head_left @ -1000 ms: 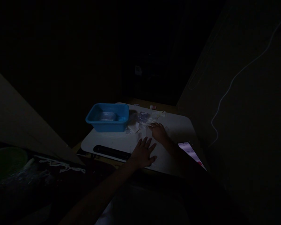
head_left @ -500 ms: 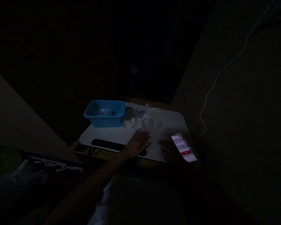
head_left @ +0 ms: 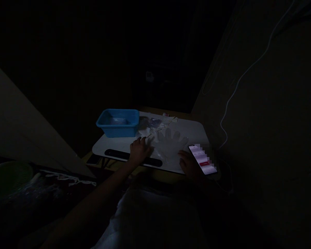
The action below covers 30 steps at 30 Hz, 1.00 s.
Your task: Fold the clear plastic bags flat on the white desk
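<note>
A clear plastic disposable glove (head_left: 171, 143) lies flat on the small white table (head_left: 194, 129), its fingers spread away from me. To the left of the glove, my left hand (head_left: 140, 151) is over the table's front part with fingers apart and nothing visible in it. At the glove's right edge, my right hand (head_left: 187, 162) rests near the front of the table, fingers extended; darkness hides part of it. Just beside that hand is a lit smartphone (head_left: 203, 159). Crumpled clear plastic packaging (head_left: 154, 122) lies behind the glove.
A blue plastic basin (head_left: 120, 130) with something pale inside stands at the table's left. A black slotted strip (head_left: 116, 154) runs along the front edge. At the right, a white cable (head_left: 232, 95) hangs by the wall. A green round item (head_left: 10, 178) is at lower left.
My left hand has moved left off the glove, uncovering more of it. My right hand stays by the glove's right edge. The view has shifted slightly.
</note>
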Tool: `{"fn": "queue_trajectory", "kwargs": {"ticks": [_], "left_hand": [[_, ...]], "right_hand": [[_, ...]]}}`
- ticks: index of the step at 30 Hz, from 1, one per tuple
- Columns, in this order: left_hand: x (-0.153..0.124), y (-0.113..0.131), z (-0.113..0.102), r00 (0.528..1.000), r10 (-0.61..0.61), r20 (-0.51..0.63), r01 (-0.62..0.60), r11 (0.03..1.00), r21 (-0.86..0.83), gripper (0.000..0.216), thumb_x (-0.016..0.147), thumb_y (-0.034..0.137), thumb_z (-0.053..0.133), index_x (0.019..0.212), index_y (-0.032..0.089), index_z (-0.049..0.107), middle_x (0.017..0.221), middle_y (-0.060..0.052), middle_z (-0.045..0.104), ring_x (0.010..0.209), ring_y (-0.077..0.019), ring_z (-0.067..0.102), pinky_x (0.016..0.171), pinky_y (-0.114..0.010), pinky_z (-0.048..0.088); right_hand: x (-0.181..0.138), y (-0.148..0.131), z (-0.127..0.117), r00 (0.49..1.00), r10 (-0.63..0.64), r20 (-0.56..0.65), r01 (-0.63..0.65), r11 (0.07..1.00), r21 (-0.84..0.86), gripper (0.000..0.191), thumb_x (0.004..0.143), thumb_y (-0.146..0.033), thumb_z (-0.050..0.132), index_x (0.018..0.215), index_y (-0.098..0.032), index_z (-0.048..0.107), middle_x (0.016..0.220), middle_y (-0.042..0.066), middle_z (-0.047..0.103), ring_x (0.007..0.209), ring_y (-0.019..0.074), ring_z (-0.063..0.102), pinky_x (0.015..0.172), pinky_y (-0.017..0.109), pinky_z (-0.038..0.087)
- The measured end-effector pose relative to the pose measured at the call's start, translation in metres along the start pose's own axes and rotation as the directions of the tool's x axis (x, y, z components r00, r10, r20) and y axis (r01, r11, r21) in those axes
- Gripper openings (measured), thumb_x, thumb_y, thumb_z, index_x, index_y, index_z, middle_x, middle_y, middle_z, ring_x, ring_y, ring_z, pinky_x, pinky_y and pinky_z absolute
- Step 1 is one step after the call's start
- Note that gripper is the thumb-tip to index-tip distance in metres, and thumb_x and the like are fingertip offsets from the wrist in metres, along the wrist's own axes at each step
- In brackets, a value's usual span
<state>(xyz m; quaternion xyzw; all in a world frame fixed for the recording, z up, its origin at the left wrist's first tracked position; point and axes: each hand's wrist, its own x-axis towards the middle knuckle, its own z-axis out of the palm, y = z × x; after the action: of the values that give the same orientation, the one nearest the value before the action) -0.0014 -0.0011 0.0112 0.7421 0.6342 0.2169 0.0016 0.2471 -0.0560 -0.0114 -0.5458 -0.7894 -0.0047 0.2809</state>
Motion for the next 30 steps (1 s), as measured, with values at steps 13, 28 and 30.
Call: {"fn": "queue_trajectory", "kwargs": {"ticks": [13, 28, 30], "left_hand": [[0.009, 0.012, 0.031, 0.999, 0.007, -0.036, -0.027, 0.808, -0.589, 0.065, 0.066, 0.007, 0.054, 0.127, 0.014, 0.031, 0.105, -0.009, 0.059, 0.085, -0.0164, 0.060, 0.074, -0.028, 0.046], [0.010, 0.022, 0.021, 0.999, -0.036, 0.002, 0.034, 0.927, -0.373, 0.052, 0.073, 0.019, 0.056, 0.122, 0.011, 0.040, 0.094, -0.009, 0.066, 0.085, -0.0215, 0.061, 0.077, -0.033, 0.046], [0.012, 0.023, 0.019, 0.999, -0.051, 0.000, 0.048, 0.940, -0.338, 0.045, 0.075, 0.019, 0.054, 0.119, 0.011, 0.045, 0.091, -0.008, 0.067, 0.086, -0.0218, 0.061, 0.078, -0.033, 0.045]], "right_hand": [[0.015, -0.020, 0.006, 0.991, 0.064, 0.115, -0.077, 0.991, 0.110, 0.037, 0.074, -0.013, 0.041, 0.105, -0.015, 0.061, 0.110, 0.011, 0.061, 0.104, 0.0216, 0.055, 0.092, 0.038, 0.044], [0.053, -0.042, 0.017, 0.966, -0.130, 0.224, 0.142, 0.989, -0.039, 0.030, 0.078, -0.016, 0.047, 0.104, -0.020, 0.061, 0.113, 0.008, 0.059, 0.105, 0.0218, 0.051, 0.091, 0.040, 0.039], [0.052, -0.045, 0.018, 0.957, -0.161, 0.241, 0.179, 0.982, -0.054, 0.030, 0.079, -0.018, 0.046, 0.105, -0.021, 0.060, 0.118, 0.008, 0.057, 0.110, 0.0215, 0.048, 0.092, 0.041, 0.037]]}}
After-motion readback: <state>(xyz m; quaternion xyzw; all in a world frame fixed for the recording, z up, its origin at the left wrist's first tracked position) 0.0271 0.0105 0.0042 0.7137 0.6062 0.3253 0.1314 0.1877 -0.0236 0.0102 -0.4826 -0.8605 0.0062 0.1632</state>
